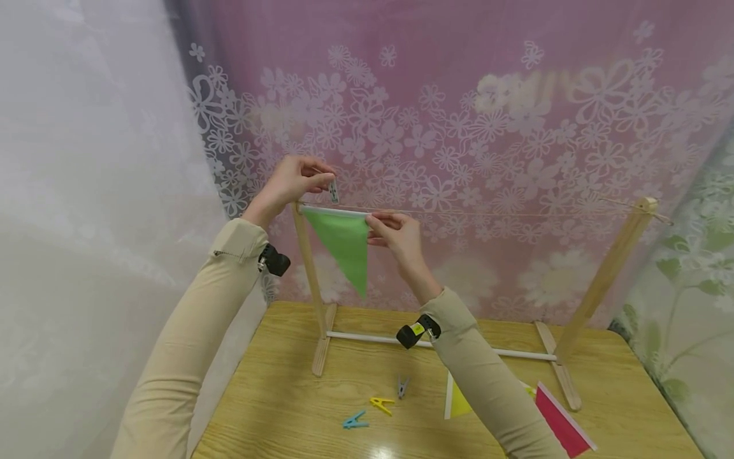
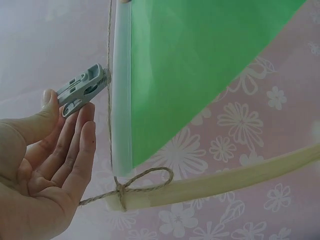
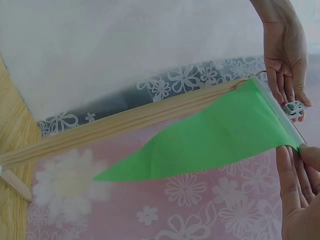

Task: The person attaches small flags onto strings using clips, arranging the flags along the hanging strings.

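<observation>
While my right hand point(image 1: 400, 240) pinches the green flag point(image 1: 346, 245), at its twelve o'clock my left hand point(image 1: 295, 181) pinches a clothespin point(image 2: 80, 91).

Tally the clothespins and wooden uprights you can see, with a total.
Clothespins: 4 (1 in the left hand; grey, yellow and blue on the table)
Wooden uprights: 2
Total: 6

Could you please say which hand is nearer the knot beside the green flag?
Left. The left hand is just above the knot, holding a clothespin; the right hand is farther along the string, pinching a corner of the green flag.
</observation>
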{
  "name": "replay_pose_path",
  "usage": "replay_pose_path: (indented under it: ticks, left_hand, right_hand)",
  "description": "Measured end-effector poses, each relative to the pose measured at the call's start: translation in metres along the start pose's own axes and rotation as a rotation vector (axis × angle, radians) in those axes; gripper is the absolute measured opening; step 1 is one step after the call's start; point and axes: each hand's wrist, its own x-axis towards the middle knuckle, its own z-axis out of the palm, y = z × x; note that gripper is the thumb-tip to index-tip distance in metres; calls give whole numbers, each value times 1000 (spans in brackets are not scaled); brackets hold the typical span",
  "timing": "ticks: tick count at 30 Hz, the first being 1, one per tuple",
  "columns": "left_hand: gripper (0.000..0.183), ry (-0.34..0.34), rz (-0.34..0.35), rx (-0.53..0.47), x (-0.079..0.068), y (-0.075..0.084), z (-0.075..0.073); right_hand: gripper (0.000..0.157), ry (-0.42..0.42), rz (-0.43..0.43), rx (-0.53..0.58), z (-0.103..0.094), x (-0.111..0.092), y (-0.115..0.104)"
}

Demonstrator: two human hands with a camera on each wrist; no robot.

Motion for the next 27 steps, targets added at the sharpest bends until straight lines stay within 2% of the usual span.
replay_pose_path:
  ticks: [8,21,27]
  left_hand:
    - [32,-27,-18,47,-1,-4,2]
    - [27,-56,3,45,-4,-8,4]
    - [29,-71,-15,57,-6,-10,6]
  right_hand:
    - [30,-12,-7,-17,-2,2,1]
    - [31,-12,-5,-30,0,1,-2]
    - [31,-6,-2,-41,1,2,0]
